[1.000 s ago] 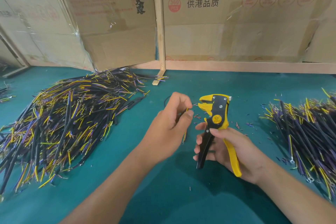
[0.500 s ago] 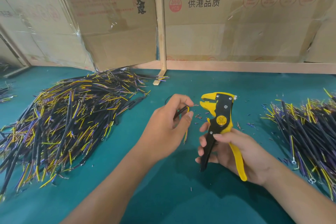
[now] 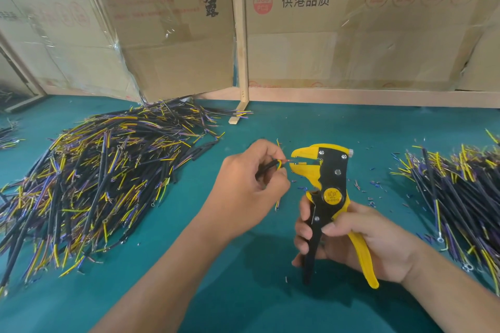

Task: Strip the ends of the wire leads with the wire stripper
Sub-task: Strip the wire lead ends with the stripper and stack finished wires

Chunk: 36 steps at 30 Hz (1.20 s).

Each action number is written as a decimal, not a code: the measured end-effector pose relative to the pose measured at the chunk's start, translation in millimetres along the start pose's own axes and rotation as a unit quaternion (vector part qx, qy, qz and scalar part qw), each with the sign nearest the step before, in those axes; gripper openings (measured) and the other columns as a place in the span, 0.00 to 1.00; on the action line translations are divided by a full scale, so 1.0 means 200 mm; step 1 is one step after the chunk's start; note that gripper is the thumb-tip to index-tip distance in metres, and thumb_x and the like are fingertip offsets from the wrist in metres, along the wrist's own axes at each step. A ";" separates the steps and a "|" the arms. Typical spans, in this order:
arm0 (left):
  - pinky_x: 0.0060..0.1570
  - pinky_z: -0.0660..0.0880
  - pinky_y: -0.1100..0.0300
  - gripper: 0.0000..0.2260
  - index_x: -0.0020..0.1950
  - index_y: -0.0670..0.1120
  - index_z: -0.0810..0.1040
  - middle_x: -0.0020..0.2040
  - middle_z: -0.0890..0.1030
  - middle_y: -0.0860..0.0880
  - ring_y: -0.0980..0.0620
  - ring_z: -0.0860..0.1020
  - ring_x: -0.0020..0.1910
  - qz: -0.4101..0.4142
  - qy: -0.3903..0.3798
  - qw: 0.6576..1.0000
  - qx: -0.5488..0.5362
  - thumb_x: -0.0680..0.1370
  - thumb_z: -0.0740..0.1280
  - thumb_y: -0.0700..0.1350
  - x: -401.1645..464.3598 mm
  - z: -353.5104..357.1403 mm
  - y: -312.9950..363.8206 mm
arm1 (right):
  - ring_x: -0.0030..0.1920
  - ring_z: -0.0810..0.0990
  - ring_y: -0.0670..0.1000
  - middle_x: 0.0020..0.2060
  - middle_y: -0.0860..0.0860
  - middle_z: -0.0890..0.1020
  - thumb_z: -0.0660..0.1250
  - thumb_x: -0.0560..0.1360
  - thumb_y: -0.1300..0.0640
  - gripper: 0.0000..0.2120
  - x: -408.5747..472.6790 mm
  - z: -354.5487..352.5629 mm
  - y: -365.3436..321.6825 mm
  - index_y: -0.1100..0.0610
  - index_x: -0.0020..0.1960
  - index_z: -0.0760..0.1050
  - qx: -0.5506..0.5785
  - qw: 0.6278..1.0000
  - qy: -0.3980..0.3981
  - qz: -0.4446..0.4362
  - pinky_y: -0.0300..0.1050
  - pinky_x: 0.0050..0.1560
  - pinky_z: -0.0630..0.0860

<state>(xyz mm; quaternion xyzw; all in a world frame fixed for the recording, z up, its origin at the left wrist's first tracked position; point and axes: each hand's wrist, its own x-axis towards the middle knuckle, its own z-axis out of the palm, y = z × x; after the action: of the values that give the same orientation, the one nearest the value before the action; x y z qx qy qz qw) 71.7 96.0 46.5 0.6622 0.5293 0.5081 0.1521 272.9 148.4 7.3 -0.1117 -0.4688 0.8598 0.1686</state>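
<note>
My left hand (image 3: 251, 184) pinches a black cable with yellow leads (image 3: 270, 166). One lead's tip pokes into the open yellow jaws of the wire stripper (image 3: 328, 186). My right hand (image 3: 359, 240) grips the stripper's black and yellow handles and holds the tool upright above the green table. A second lead of the cable hangs down below my left hand.
A big heap of black, yellow and purple wire leads (image 3: 89, 186) covers the table's left. A second heap (image 3: 465, 192) lies at the right edge. Bits of cut insulation (image 3: 365, 192) dot the green table (image 3: 243, 292). Cardboard boxes (image 3: 351, 21) and a wooden post (image 3: 240, 35) stand behind.
My left hand has brought the lead's tip rightward into the stripper's jaws. My right hand has raised the stripper slightly and shifted it a little to the right.
</note>
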 end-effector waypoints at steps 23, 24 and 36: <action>0.27 0.59 0.66 0.09 0.38 0.40 0.77 0.26 0.65 0.54 0.56 0.60 0.27 -0.019 -0.017 0.997 0.071 0.74 0.63 0.44 0.00 0.00 0.00 | 0.33 0.71 0.56 0.35 0.56 0.69 0.71 0.76 0.51 0.13 0.02 0.01 0.02 0.61 0.44 0.72 -0.013 1.000 0.006 0.020 0.55 0.43 0.73; 0.27 0.58 0.67 0.10 0.38 0.40 0.77 0.26 0.65 0.54 0.55 0.60 0.27 -0.015 -0.018 0.997 0.076 0.74 0.63 0.44 0.00 0.00 0.00 | 0.33 0.71 0.56 0.35 0.56 0.69 0.71 0.75 0.51 0.13 0.02 0.01 0.02 0.61 0.44 0.73 -0.014 1.000 0.006 0.019 0.55 0.43 0.73; 0.27 0.57 0.67 0.10 0.38 0.39 0.77 0.26 0.64 0.49 0.54 0.59 0.27 0.000 -0.020 0.996 0.091 0.74 0.62 0.43 0.00 -0.02 0.03 | 0.32 0.70 0.55 0.34 0.56 0.68 0.73 0.75 0.50 0.15 0.00 0.03 0.02 0.61 0.43 0.73 -0.011 1.000 -0.005 0.018 0.54 0.41 0.73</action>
<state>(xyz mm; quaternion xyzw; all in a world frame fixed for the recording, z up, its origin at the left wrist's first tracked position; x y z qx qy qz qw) 70.7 92.7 52.8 0.6835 0.5700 0.4447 0.1014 270.4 141.7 8.3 -0.1176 -0.4773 0.8579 0.1498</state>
